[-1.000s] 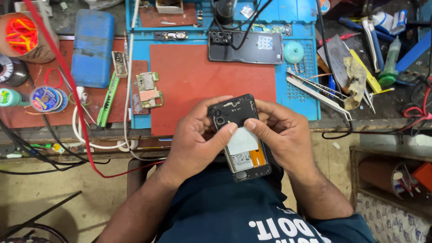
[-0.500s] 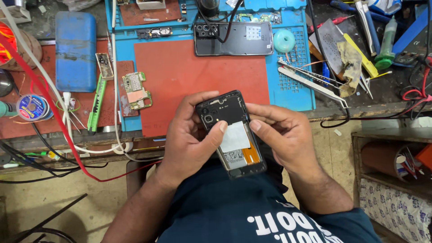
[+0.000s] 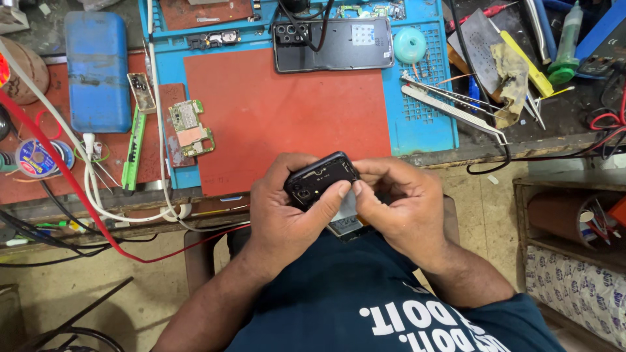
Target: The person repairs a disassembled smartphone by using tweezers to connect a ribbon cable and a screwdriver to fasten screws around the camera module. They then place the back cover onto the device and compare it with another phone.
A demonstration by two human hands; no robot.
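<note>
An opened black phone (image 3: pixel 319 179) with its back cover off is held over my lap, just in front of the bench edge. My left hand (image 3: pixel 287 208) wraps its left side, thumb pressed on the upper inner frame. My right hand (image 3: pixel 398 202) grips its right side, fingers curled over the middle, hiding most of the battery area. Only the top part and a sliver of the lower end (image 3: pixel 345 227) show.
A red work mat (image 3: pixel 287 98) on a blue tray lies ahead. On it are a green circuit board (image 3: pixel 190 129) and a dark phone back cover (image 3: pixel 332 44). Tweezers (image 3: pixel 450 104) lie at the right, a blue case (image 3: pixel 98 68) at the left, and a red cable (image 3: pixel 72 189) crosses the left.
Both hands have closed in tighter over the phone, so the white and orange interior seen before is now mostly covered. The view has shifted, and the bench sits higher in frame.
</note>
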